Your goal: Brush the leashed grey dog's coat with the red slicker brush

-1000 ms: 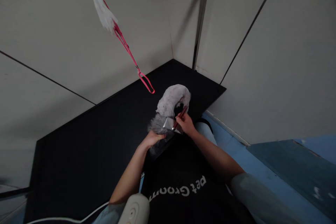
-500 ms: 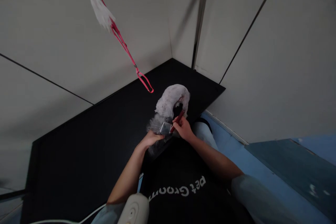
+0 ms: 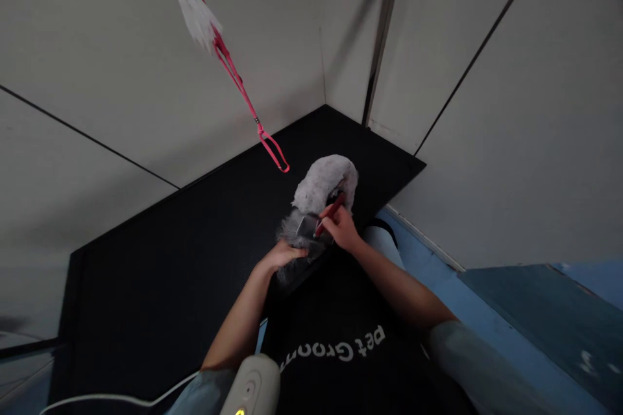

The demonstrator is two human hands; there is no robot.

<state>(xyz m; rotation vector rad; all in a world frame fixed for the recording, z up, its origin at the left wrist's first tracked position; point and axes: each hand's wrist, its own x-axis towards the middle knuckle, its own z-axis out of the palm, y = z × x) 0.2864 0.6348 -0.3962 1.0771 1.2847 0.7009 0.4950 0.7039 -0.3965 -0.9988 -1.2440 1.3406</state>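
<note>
Grey fur bunches in your left hand at the black surface's edge — your right hand grips a red-handled brush against it; brushing looks underway, unfinished, ruffled tufts seemingly left.

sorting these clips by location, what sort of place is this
Probably a pet grooming room: the black apron reads "pet Groom", a pink looped cord hangs above the black table, and the right hand holds a red-handled brush at grey fur.
</note>
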